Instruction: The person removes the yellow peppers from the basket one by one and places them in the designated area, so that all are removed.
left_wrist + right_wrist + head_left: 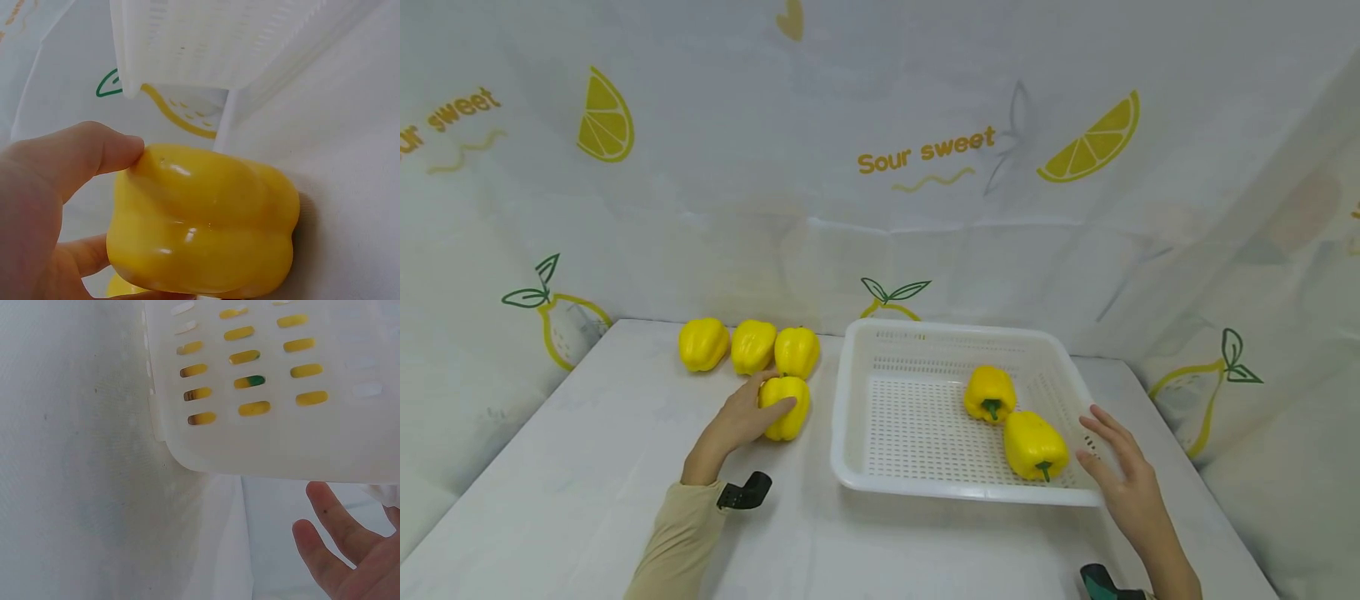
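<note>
My left hand [737, 421] grips a yellow bell pepper [793, 410] just left of the basket, thumb on one side and fingers on the other. In the left wrist view this bell pepper [206, 219] is close to the white surface, and part of the fingers is hidden behind it. My right hand [1126, 473] is at the right rim of a white perforated plastic basket [955, 490], fingers spread and holding nothing. Inside the basket, toward its right side, lie two yellow bell peppers, one farther back [989, 390] and one nearer [1036, 443].
Behind the left hand, three more yellow bell peppers stand in a row near the table's back edge: left [703, 344], middle [753, 347] and right [797, 350]. A white cloth covers the table [550, 467]. A lemon-printed curtain [737, 250] hangs behind it.
</note>
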Motion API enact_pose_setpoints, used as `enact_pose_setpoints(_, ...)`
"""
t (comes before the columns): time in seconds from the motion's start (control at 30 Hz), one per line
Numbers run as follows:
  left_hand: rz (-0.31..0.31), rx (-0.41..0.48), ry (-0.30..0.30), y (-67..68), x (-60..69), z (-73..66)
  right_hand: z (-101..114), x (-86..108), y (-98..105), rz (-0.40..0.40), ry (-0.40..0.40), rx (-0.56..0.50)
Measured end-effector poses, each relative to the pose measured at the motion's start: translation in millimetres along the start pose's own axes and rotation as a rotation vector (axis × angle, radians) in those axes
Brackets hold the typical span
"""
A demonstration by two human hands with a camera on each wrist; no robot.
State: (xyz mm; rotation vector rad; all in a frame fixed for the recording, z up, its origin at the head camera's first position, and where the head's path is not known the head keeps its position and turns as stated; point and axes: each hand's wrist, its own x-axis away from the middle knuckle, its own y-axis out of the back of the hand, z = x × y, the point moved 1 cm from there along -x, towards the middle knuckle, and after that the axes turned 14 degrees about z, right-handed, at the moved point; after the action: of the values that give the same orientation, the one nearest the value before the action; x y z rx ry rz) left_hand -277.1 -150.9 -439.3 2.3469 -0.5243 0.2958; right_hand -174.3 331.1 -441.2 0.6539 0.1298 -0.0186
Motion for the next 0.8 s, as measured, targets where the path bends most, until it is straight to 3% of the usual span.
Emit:
enact_pose_setpoints(0.27,0.015,0.048,0.020,2.0,3.9,-1.4,0.2,0.2,0.4,0.005,-0.012,-0.009)
enact_pose_setpoints(0.5,0.014,0.027,-0.004,-0.4,1.7,-1.4,-1.8,0.4,0.5,0.002,-0.019,0.000)
enact_pose_setpoints(0.8,0.022,0.024,0.021,0.7,2.1,-0.3,-0.9,0.4,1.0,0.006,-0.008,0.000)
